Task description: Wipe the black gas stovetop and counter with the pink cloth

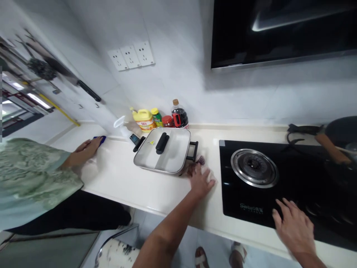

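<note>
My left hand (201,182) presses down on the counter beside the right handle of a pan. Under and around its fingers is a thin pale cloth with a purple print (201,160), partly hidden by the hand. The large square pan (174,152) has a flat pale lid with a black handle (162,143) and stands on the counter left of my hand. My right hand (295,227), fingers spread and nothing in it, is at the front edge of the black cooktop (237,197). A round metal burner (254,168) is set into the cooktop.
Bottles and jars, including a yellow jug (144,120) and a dark sauce bottle (179,115), stand behind the pan. A phone (134,139) leans there. Another person's hand (93,147) touches a blue cloth (100,140) at left. A wok (341,136) sits at right; a stool (117,255) is below.
</note>
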